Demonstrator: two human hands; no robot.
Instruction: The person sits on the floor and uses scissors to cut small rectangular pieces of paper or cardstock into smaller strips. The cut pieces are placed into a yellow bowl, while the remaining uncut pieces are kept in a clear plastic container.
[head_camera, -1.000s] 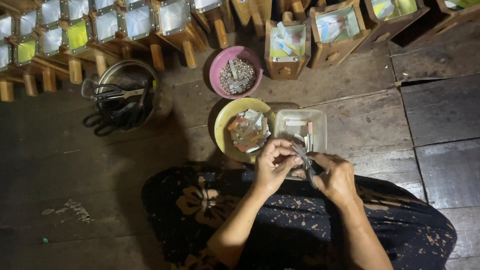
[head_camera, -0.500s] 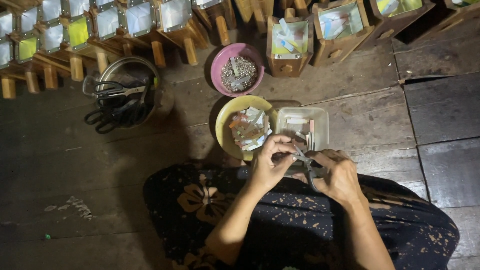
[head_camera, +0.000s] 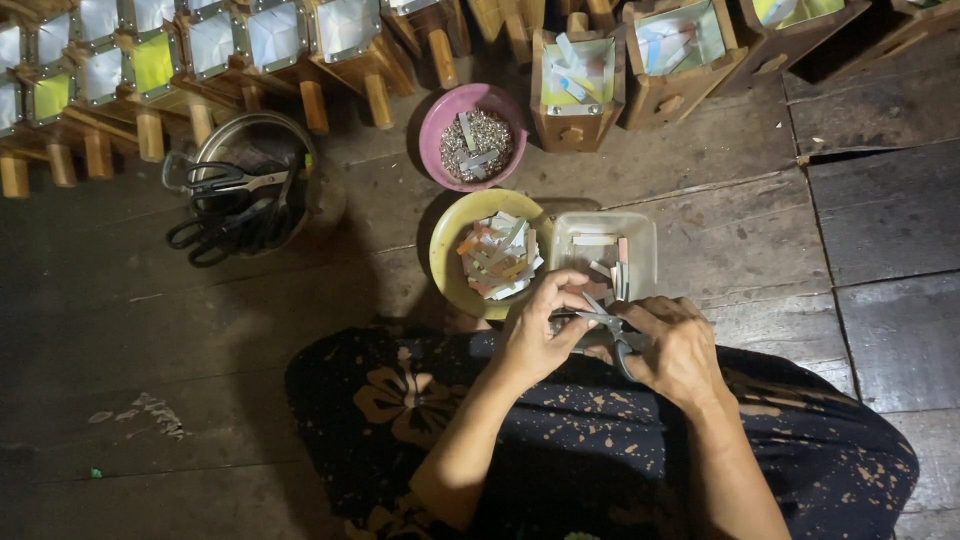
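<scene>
My right hand (head_camera: 672, 347) grips a pair of small metal scissors (head_camera: 608, 325), blades pointing left toward my left hand (head_camera: 540, 328). My left hand pinches a small strip of material at the blades; the strip itself is mostly hidden by the fingers. Both hands hover over my lap, just in front of a yellow bowl (head_camera: 447, 250) holding coloured paper strips and a clear square plastic tub (head_camera: 640, 232) with more strips.
A pink bowl (head_camera: 436, 117) of small metal pieces sits behind the yellow bowl. A metal pot (head_camera: 297, 142) with several black-handled scissors stands to the left. Wooden lantern-like boxes (head_camera: 574, 85) with paper panels line the far side. Dark wooden floor planks lie all around.
My hands have shifted slightly to the right and closer together over the lap. The scissors stay in my right hand.
</scene>
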